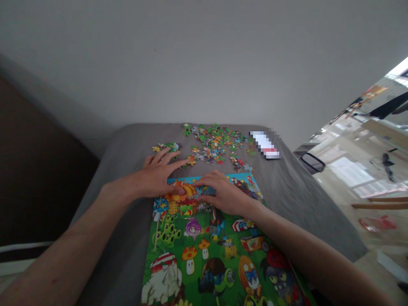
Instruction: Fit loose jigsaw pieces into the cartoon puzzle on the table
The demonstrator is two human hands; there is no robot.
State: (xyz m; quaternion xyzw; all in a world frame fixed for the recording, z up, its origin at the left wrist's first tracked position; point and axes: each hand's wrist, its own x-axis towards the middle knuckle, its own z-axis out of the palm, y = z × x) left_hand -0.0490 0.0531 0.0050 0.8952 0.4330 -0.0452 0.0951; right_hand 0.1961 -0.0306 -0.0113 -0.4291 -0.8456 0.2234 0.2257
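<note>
A colourful cartoon jigsaw puzzle (pixel 204 250) lies on a grey cloth-covered table (pixel 127 238), mostly put together. My left hand (pixel 157 174) lies flat with its fingers spread at the puzzle's far left corner, its thumb on the puzzle. My right hand (pixel 223 193) rests on the puzzle's far edge with its fingers curled, pressing down on pieces there. Whether a loose piece is under its fingertips is hidden. Several loose puzzle pieces (pixel 213 144) are scattered beyond both hands.
A blurred white and red object (pixel 265 145) lies at the table's far right corner. A plain wall stands behind the table. To the right, the floor shows a dark oval object (pixel 312 162) and wooden furniture legs.
</note>
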